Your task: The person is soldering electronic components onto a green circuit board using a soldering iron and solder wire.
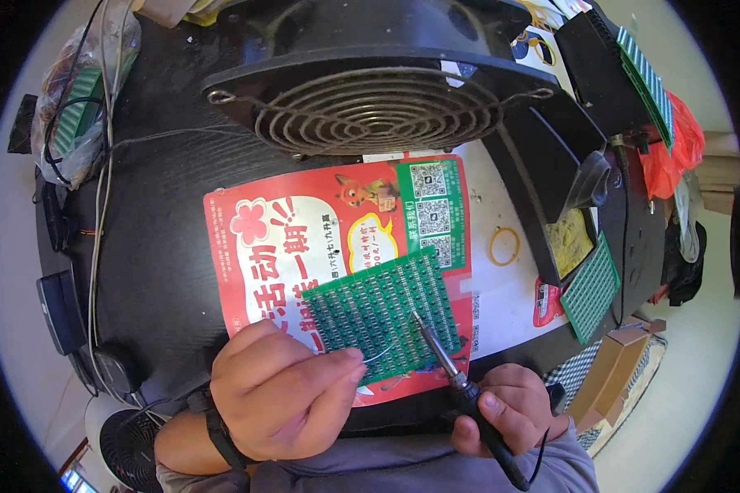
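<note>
Head view — left hand [281, 393] pinches wire [381, 357], right hand [514, 408] grips soldering iron [466, 389] — green board [370, 311] over lettered poster [232, 263]

Black fan [378, 111] walls off the far side — dark stand [528, 185] w/ sponge [569, 238] blocks R. Passing room lies L of green board [378, 316], over red poster [259, 271] & black tabletop [168, 222], to grey cables [99, 238].

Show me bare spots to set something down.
Widest: the table left of the poster, up to the cables. Smaller: the white paper, nearer you than the yellow band. Crowded: around the board under the iron, and beside the sponge.
</note>
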Action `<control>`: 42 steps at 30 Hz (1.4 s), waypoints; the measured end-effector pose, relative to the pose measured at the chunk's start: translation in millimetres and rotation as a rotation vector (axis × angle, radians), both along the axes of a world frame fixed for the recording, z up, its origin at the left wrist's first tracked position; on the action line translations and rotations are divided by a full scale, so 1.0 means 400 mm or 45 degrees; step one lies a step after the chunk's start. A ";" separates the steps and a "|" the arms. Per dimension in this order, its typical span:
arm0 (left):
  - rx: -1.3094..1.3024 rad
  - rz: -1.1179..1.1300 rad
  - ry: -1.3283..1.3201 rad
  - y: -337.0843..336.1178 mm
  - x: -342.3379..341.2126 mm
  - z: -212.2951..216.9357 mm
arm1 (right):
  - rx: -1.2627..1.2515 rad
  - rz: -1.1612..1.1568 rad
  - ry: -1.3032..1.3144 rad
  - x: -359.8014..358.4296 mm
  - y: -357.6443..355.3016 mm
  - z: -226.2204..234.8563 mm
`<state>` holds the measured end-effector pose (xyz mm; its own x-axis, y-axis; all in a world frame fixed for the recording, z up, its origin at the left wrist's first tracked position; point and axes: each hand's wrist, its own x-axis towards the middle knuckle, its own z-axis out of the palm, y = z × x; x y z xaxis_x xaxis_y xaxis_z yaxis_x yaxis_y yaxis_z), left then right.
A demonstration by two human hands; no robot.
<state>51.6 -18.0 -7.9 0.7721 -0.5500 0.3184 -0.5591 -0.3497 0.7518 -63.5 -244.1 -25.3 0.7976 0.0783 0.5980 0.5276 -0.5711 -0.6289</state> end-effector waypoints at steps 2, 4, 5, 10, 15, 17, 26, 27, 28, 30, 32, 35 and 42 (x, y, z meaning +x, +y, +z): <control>-0.017 -0.024 -0.043 -0.002 0.000 -0.004 | -0.012 0.003 0.016 0.005 0.001 0.000; -0.014 -0.012 -0.034 -0.001 -0.002 0.000 | -0.026 0.010 0.038 0.010 0.002 0.003; -0.012 -0.001 -0.025 -0.001 -0.003 0.001 | -0.042 0.015 0.060 0.012 0.003 0.005; -0.001 -0.024 -0.039 0.000 0.000 0.000 | -0.043 -0.003 0.085 0.010 0.005 0.005; -0.012 -0.021 -0.021 -0.003 -0.002 -0.002 | -0.014 -0.019 0.038 -0.007 -0.001 0.000; -0.004 -0.014 -0.014 -0.002 -0.003 -0.003 | -0.001 0.010 0.024 -0.001 -0.001 -0.006; -0.017 -0.009 -0.004 -0.008 -0.003 0.000 | 0.028 -0.004 -0.010 -0.001 -0.001 -0.007; -0.015 -0.007 -0.004 -0.007 -0.004 -0.001 | 0.030 -0.002 -0.010 0.002 -0.002 -0.007; -0.011 -0.013 -0.006 -0.005 -0.004 -0.001 | 0.028 0.022 -0.005 0.004 -0.002 -0.007; -0.011 -0.020 -0.009 -0.005 -0.004 -0.002 | 0.024 0.044 0.000 0.001 -0.003 -0.008; -0.041 -0.018 -0.012 -0.009 -0.003 -0.003 | 0.032 -0.018 -0.028 -0.014 -0.001 -0.011; -0.014 -0.018 -0.014 -0.007 -0.005 -0.008 | 0.031 -0.006 0.016 -0.001 0.002 -0.009; 0.045 -0.038 -0.004 -0.005 -0.005 0.000 | 0.051 -0.001 -0.020 -0.010 0.001 -0.012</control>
